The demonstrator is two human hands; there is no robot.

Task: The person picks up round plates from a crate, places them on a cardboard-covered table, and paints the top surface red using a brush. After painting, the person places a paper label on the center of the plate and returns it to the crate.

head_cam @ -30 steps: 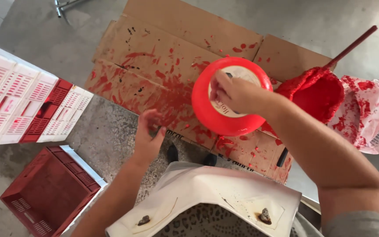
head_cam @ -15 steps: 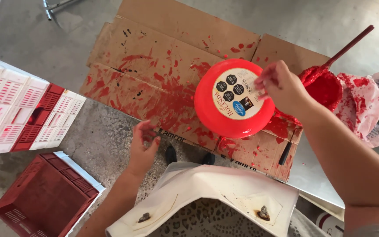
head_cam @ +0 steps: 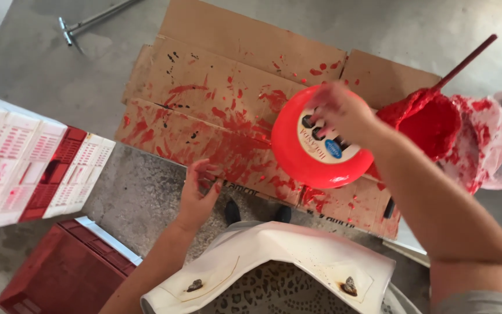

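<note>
Gripping the red round lid (head_cam: 315,152) at centre right with our right hand (head_cam: 344,110), fingers curled over its rim, our left hand (head_cam: 200,189) spread loosely, empty, above paint-splattered cardboard (head_cam: 204,99), red paint bucket (head_cam: 437,125) beside.

We see flattened cardboard sheets (head_cam: 216,110) spread on the grey concrete floor (head_cam: 88,70), smeared w/ red paint, heaviest approx. mid-sheet. Top left, a metal bar (head_cam: 91,20) lies on the floor, well apart from the cardboard. At left, stacked white-and-red plastic crates (head_cam: 24,163) sit near the cardboard's lower left corner; just below them, a dark red crate (head_cam: 59,273) w/ a white edge. At right, crumpled plastic sheeting (head_cam: 495,145) spattered red lies at the cardboard's right end. Bottom centre, we see a white apron (head_cam: 280,261) w/ two brown stains over leopard-print fabric (head_cam: 274,291), and two dark shoe tips (head_cam: 233,210) between apron & cardboard.
</note>
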